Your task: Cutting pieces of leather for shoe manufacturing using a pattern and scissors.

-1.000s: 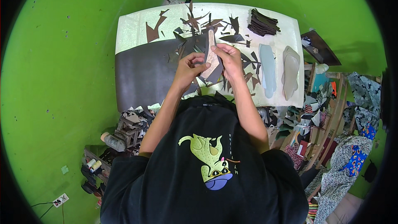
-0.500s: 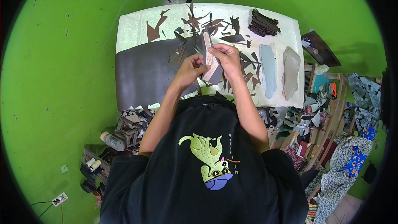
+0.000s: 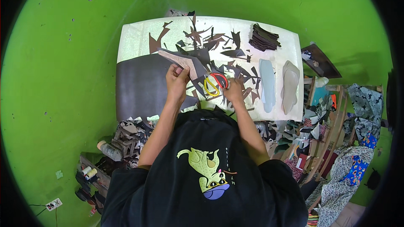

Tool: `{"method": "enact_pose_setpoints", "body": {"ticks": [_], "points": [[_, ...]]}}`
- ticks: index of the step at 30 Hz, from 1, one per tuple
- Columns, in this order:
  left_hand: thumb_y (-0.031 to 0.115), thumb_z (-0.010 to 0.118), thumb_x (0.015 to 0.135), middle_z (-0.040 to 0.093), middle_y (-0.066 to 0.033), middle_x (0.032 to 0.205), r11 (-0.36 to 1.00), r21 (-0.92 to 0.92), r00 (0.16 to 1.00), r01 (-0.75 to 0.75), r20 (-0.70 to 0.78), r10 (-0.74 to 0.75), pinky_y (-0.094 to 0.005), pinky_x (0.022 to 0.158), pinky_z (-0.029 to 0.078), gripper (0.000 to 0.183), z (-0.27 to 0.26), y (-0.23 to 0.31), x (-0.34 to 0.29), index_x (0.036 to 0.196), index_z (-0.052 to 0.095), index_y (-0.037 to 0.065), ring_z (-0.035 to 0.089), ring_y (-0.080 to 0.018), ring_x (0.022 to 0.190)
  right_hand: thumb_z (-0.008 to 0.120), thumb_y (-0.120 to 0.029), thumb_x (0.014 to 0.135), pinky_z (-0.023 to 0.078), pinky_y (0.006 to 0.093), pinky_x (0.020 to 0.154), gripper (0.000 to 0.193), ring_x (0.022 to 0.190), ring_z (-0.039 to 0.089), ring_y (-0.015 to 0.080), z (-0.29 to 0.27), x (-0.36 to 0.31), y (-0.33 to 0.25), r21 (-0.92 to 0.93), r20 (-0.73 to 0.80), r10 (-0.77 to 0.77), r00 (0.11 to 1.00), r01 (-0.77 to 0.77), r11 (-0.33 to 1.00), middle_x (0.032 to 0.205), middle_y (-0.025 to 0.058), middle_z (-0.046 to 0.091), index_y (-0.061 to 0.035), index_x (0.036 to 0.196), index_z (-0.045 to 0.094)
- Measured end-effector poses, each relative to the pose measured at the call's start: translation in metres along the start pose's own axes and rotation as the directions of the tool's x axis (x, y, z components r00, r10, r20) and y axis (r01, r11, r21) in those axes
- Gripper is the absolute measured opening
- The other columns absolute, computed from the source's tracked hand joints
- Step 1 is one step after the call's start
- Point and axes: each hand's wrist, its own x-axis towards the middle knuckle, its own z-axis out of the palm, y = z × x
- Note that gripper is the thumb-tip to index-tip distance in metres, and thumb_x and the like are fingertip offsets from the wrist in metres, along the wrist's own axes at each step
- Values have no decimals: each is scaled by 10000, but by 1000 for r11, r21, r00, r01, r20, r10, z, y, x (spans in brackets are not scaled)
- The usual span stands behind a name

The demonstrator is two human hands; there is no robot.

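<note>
My left hand (image 3: 176, 83) is closed on a tan, bent pattern piece (image 3: 182, 61) and the dark sheet piece (image 3: 199, 68) beneath it, tilted above the table. To its right, my right hand (image 3: 234, 91) has its fingers at the red loop of a pair of scissors (image 3: 218, 80) with one red and one yellow handle. The handles are spread apart, and the blades are mostly hidden among dark material. Brown and black offcuts (image 3: 235, 53) lie around both hands.
A large dark sheet (image 3: 141, 86) covers the left of the white table (image 3: 136, 38). On the right lie a stack of dark cut pieces (image 3: 265, 38), pale blue shapes (image 3: 267, 85) and beige shapes (image 3: 290, 86). A wooden rack (image 3: 332, 130) with fabrics stands beyond the table's right side.
My right hand has let go of the pattern piece and moved down to the scissors, now visible. My left hand has carried the pattern and dark piece left, turning them toward the upper left.
</note>
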Motion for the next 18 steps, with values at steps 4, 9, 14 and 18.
{"method": "enact_pose_setpoints", "body": {"ticks": [4, 9, 14, 18], "points": [[-2, 658, 920, 628, -4, 844, 999, 41, 996, 1, -94, 2, -247, 648, 515, 126, 4, 10, -7, 966, 557, 57, 593, -75, 704, 773, -72, 725, 476, 470, 992, 530, 1112, 584, 447, 5, -1, -9, -33, -107, -155, 982, 152, 988, 1183, 256, 615, 14, 1216, 593], [2, 685, 896, 612, 21, 798, 996, 71, 994, -60, -82, 66, -242, 601, 494, 148, 7, 11, -2, 938, 561, 72, 563, -52, 667, 728, -53, 770, 487, 471, 1002, 583, 1172, 568, 400, 43, 10, -14, -78, 116, -186, 976, 195, 978, 1252, 223, 564, -24, 1308, 506], [9, 684, 894, 634, 21, 822, 989, 106, 987, -100, -114, 112, -246, 614, 511, 137, 9, 22, -4, 952, 578, 75, 593, -57, 698, 727, -119, 762, 520, 503, 904, 676, 1073, 634, 436, 30, 17, -44, -119, 244, -18, 970, 48, 992, 1179, 254, 621, -48, 1361, 422], [-2, 689, 884, 647, -2, 848, 986, 92, 983, -142, -105, 151, -229, 572, 501, 156, 26, 37, -8, 960, 570, 63, 604, -63, 692, 691, -43, 760, 554, 405, 754, 620, 897, 680, 304, 13, 19, -23, 489, 554, 115, 825, -434, 756, 1026, 155, 657, -103, 1334, 466]]}}
